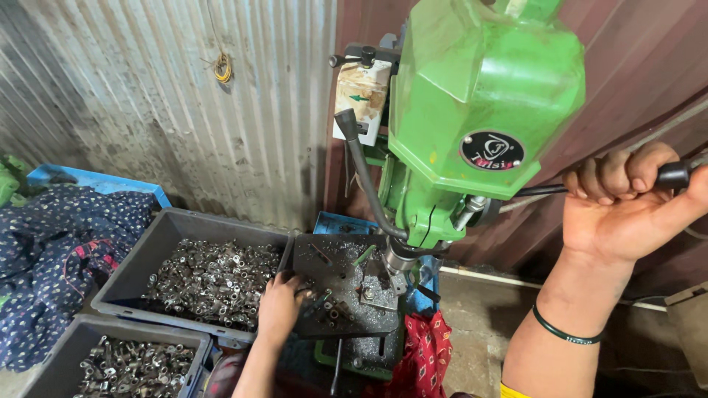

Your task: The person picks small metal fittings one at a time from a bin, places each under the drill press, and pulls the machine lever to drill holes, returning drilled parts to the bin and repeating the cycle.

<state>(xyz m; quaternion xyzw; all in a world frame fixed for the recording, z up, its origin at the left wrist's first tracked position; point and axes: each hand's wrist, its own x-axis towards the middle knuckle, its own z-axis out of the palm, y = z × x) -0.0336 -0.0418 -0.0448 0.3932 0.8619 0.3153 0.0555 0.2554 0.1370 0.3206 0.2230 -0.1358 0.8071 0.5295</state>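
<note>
A green drill press [479,110] stands in front of me against a corrugated metal wall. My right hand [619,203] is raised at the right and closed around the black feed handle [675,175] of the press. My left hand [280,306] rests low on the left edge of the dark work table [332,258] under the spindle [394,258], fingers touching small metal parts that lie there. A small square metal fixture [380,291] sits on the table just below the spindle.
A grey bin [147,254] full of small metal parts stands left of the press, a second grey bin [63,354] in front of it. Dark patterned cloth [51,243] lies at far left. A red cloth [424,357] hangs below the table. A second black lever [361,169] juts forward.
</note>
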